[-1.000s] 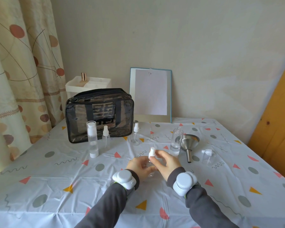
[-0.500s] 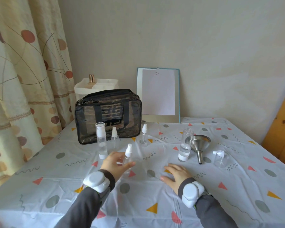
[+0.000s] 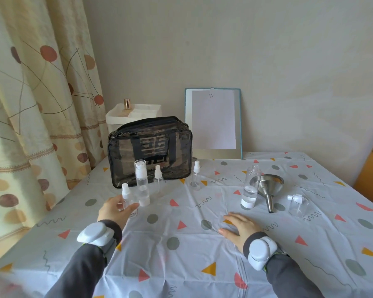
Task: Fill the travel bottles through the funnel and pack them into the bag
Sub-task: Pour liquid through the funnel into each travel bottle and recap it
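- My left hand (image 3: 114, 209) grips a small spray bottle (image 3: 125, 195) upright, just beside the tall pump bottle (image 3: 141, 186) in front of the bag (image 3: 149, 151). A careless nudge here could topple that neighbour.
- My right hand (image 3: 239, 225) lies flat and open on the counter (image 3: 181, 265), holding nothing.
- The uncapped bottle (image 3: 250, 190) with liquid stands just beside the tipped funnel (image 3: 267, 186), so a bump could spill it.
- I cannot tell whether the bag is unzipped, and forcing a bottle in might shove it over.
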Demonstrator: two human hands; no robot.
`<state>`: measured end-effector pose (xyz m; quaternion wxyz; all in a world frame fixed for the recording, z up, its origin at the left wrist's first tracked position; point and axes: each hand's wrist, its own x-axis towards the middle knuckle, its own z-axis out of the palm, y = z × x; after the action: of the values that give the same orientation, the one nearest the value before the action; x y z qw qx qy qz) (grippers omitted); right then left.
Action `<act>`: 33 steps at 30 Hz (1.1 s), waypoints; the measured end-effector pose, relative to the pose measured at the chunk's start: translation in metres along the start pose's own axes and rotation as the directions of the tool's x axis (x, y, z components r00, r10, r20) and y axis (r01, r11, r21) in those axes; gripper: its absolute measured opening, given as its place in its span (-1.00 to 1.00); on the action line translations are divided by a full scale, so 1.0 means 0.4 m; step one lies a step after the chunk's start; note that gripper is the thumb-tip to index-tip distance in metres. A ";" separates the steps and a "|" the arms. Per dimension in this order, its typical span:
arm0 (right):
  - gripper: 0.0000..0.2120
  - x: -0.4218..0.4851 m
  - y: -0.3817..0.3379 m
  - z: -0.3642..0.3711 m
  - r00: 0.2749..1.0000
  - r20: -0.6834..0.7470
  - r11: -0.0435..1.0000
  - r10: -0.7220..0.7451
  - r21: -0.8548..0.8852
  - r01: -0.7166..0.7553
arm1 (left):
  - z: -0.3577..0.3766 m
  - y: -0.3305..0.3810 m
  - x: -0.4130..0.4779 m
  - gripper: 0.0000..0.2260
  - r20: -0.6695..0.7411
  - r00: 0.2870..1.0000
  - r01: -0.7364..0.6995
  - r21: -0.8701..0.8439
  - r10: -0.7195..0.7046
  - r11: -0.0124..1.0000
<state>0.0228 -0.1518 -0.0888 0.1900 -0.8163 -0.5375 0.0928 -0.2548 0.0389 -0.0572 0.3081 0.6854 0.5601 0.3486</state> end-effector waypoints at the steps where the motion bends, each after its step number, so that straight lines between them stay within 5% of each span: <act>1: -0.53 -0.001 -0.001 -0.002 1.000 0.008 1.000 0.001 0.007 -0.001 | 0.002 0.000 0.001 -0.76 0.006 1.000 0.008 0.002 -0.008 1.000; 10: -0.52 -0.004 -0.009 -0.013 1.000 0.025 1.000 0.006 -0.001 -0.006 | 0.016 -0.002 -0.008 -0.74 0.009 0.999 0.041 -0.034 -0.040 0.999; 15: -0.55 -0.010 -0.011 -0.009 1.000 0.022 1.000 0.017 0.013 -0.018 | -0.004 0.022 -0.037 -0.26 -0.005 0.998 0.055 0.002 -0.055 0.998; 18: -0.56 -0.006 -0.009 -0.006 0.999 0.025 0.999 0.026 0.020 -0.026 | -0.023 0.062 -0.078 -0.25 -0.154 0.978 -0.129 0.059 0.137 0.990; 21: -0.57 -0.007 -0.008 -0.005 1.000 0.015 1.000 0.020 0.021 -0.020 | -0.017 0.113 -0.130 -0.46 -0.289 0.832 -0.445 0.159 0.473 0.881; 24: -0.58 -0.005 -0.009 -0.003 1.000 0.013 1.000 0.012 0.024 -0.012 | 0.028 0.156 -0.157 -0.60 -0.191 0.734 -0.635 0.146 0.652 0.758; 27: -0.57 -0.007 -0.009 -0.007 1.000 0.019 1.000 0.013 0.021 -0.013 | 0.093 0.187 -0.141 -0.60 -0.037 0.841 -0.540 0.019 0.540 0.842; 30: -0.58 -0.010 -0.010 -0.010 1.000 0.025 1.000 0.008 0.011 -0.009 | 0.145 0.212 -0.093 -0.53 0.037 0.965 -0.254 -0.101 0.258 0.962; 33: -0.57 -0.006 -0.018 -0.023 0.998 0.066 1.000 0.007 0.002 -0.007 | 0.171 0.237 -0.049 -0.52 0.034 0.995 -0.086 -0.110 0.090 0.990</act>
<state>0.0191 -0.1533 -0.0774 0.1725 -0.8146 -0.5404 0.1210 -0.1488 0.0002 -0.0216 0.3400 0.6984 0.5036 0.3780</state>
